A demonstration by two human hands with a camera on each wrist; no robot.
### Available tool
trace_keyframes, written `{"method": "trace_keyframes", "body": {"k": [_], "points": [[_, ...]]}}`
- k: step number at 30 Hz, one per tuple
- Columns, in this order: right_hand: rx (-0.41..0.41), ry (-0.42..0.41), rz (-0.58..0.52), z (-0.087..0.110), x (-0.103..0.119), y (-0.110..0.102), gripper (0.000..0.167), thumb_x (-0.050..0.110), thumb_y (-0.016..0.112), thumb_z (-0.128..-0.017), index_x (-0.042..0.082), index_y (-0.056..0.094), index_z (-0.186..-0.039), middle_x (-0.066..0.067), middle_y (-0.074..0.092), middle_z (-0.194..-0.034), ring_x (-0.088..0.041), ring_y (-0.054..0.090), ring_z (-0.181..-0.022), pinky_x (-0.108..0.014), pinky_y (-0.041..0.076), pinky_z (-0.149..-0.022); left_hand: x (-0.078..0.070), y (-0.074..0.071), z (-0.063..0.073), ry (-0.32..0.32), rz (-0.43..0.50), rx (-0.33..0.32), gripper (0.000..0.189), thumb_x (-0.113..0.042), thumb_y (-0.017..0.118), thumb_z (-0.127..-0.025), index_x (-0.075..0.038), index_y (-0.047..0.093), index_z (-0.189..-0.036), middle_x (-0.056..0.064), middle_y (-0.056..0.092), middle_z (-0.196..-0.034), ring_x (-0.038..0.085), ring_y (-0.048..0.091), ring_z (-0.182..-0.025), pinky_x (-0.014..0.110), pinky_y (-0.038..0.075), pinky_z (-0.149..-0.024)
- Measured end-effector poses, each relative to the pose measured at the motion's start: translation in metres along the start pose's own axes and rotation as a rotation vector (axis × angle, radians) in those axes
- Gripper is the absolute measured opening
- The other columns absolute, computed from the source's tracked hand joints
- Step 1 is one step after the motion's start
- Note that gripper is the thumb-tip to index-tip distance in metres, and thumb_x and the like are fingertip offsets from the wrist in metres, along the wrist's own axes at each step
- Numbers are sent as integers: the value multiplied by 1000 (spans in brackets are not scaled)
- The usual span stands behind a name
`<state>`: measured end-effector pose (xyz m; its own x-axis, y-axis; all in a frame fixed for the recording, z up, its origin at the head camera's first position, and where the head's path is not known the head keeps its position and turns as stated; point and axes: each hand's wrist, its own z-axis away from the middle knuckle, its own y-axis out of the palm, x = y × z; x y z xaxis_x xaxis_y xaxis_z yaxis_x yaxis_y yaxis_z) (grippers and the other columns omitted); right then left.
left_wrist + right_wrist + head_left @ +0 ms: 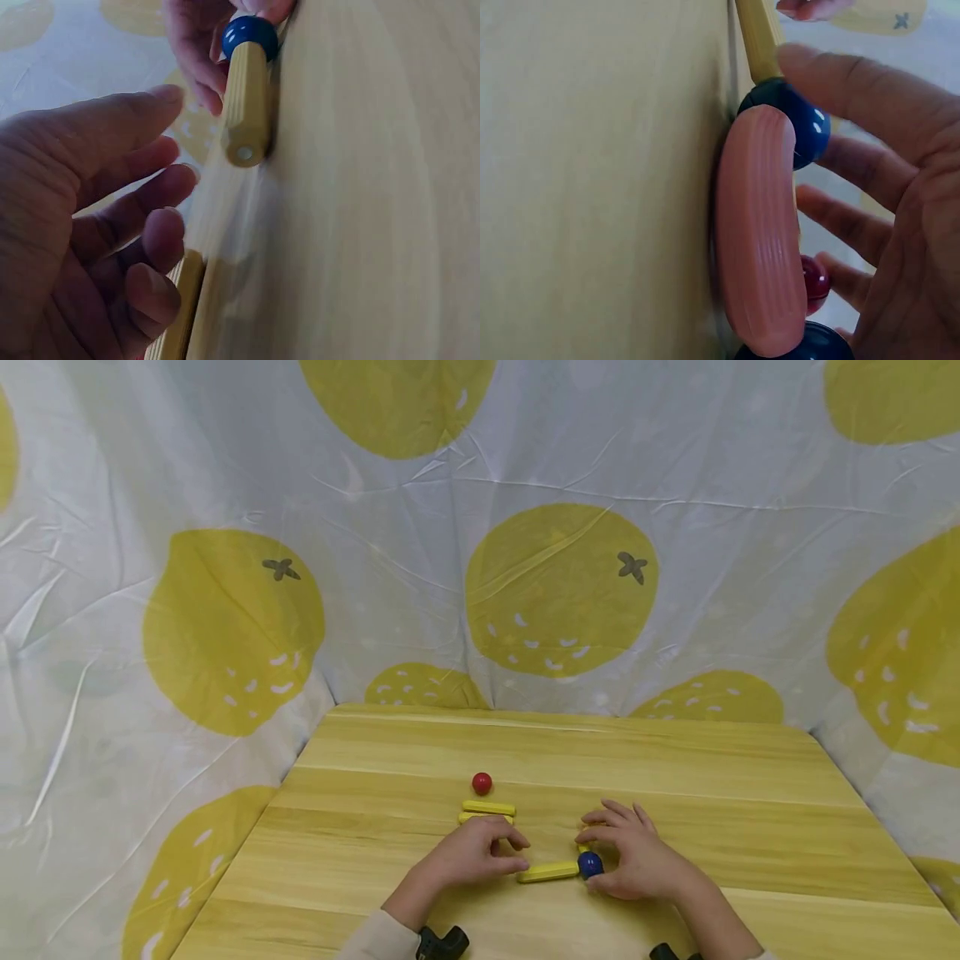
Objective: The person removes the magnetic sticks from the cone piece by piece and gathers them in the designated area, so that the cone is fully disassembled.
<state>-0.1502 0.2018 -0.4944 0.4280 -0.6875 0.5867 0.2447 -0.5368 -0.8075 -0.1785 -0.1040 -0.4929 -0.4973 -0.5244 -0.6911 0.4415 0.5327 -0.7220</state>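
My right hand (pixel 637 852) pinches a glossy blue ball (pixel 590 864) between thumb and fingers, low over the table. A yellow ribbed rod (pixel 549 872) extends left from that ball; its free end shows a round metal spot in the left wrist view. Another yellow piece (pixel 584 845) shows beneath the right fingers. From the right wrist, a curved pink rod (pixel 759 232) runs between the blue ball and a second dark blue ball (pixel 810 346), with a red ball (pixel 815 283) behind. My left hand (pixel 480 852), fingers loosely bent, holds nothing near the yellow rod's free end.
Two yellow rods (pixel 489 808) lie side by side beyond the left hand, the nearer partly covered by it. A separate red ball (pixel 482 783) sits behind them. The wooden table (pixel 675 760) meets a lemon-print curtain (pixel 405 577) at its back and sides.
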Motion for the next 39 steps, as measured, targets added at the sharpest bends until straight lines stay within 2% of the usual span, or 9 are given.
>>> {"method": "trace_keyframes", "body": {"k": [3,5,10,14,19,23,31,35,39], "points": [[2,4,21,-1,0,3,45,36,88,-76,25,72,-118,-3,61,-137,-49,32,-148,-78,2,-111,-1,4,-2,-35,-5,49,29,-36,82,-87,-18,78,-110,-11,72,-106,-2,56,-82,16,48,-74],[-27,12,60,-2,0,6,43,37,88,-77,27,73,-116,-2,63,-134,-46,38,-145,-78,5,-111,0,7,-2,-51,-24,62,30,-35,84,-85,-20,77,-111,-14,71,-106,-3,57,-86,16,48,-78],[-115,29,138,-4,1,11,38,45,88,-76,30,75,-108,-2,66,-125,-35,52,-128,-77,13,-111,6,12,-3,-38,-108,34,29,-31,84,-86,-20,77,-112,-13,70,-105,-4,53,-88,17,47,-81],[-122,-5,102,-5,3,16,33,39,87,-79,30,75,-108,-1,67,-125,-33,55,-124,-76,14,-110,8,13,-2,-10,-135,6,24,-29,80,-89,-19,76,-111,-11,70,-102,-4,52,-84,17,47,-78],[-118,-68,48,-6,4,20,29,30,85,-84,27,74,-110,0,67,-125,-34,56,-124,-75,14,-109,13,8,-1,-37,-35,0,23,-27,76,-93,-15,75,-113,-6,71,-101,-4,53,-83,17,49,-77],[-127,-64,49,-7,5,21,27,31,85,-84,27,74,-109,-1,67,-125,-34,56,-124,-76,15,-109,16,8,0,-82,76,4,23,-26,75,-94,-14,75,-113,-8,73,-99,-5,57,-80,18,50,-74],[-121,-52,42,-9,3,22,25,32,84,-84,31,73,-107,1,67,-125,-32,56,-124,-74,15,-110,20,9,1,-69,123,-31,21,-26,76,-94,-14,76,-110,-9,68,-85,-3,53,-68,17,46,-62],[-108,-58,43,-9,2,22,25,34,84,-85,32,72,-107,3,66,-125,-31,56,-124,-74,15,-110,23,9,2,-70,151,-23,19,-24,75,-94,-13,76,-110,-8,67,-78,-3,54,-64,18,47,-58],[-130,-36,40,-7,1,18,25,33,85,-83,30,74,-106,1,67,-125,-33,56,-124,-74,15,-111,24,8,5,-91,211,-8,18,-23,74,-95,-14,76,-111,-3,67,-72,0,56,-58,19,47,-54]]}}
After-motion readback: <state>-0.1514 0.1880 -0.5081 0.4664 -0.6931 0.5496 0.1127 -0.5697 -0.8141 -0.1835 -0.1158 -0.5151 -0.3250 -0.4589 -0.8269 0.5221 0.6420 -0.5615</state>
